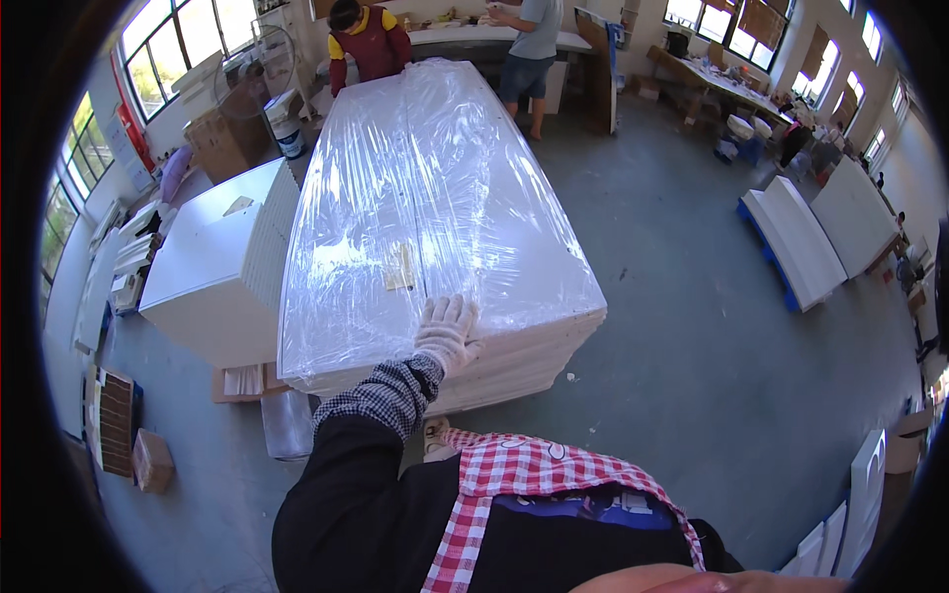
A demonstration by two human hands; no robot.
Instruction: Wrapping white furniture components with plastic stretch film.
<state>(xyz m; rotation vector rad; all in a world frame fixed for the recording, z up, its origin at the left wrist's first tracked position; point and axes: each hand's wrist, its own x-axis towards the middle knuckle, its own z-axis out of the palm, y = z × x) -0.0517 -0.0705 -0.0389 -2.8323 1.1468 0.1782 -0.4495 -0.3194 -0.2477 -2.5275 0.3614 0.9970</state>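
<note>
My left hand (448,334), in a white knit glove, lies flat on the near end of a large stack of white panels (539,296). Its fingers are stretched out over the top edge, and it holds nothing. Clear plastic film (346,198), shiny and wrinkled, covers the top of the stack and hangs over the near side. Just beyond my fingers, a small yellowish piece (399,267) shows at the film. My right hand is out of view. At the stack's far end, a person in a maroon and yellow top (374,44) leans over it.
Left of the wrapped stack stands a second stack of white panels (203,237). Behind it are a cardboard box (222,143), a bucket (286,128) and a fan (259,69). Another person (534,54) stands by a far bench. White panels (796,242) rest on a blue pallet at right.
</note>
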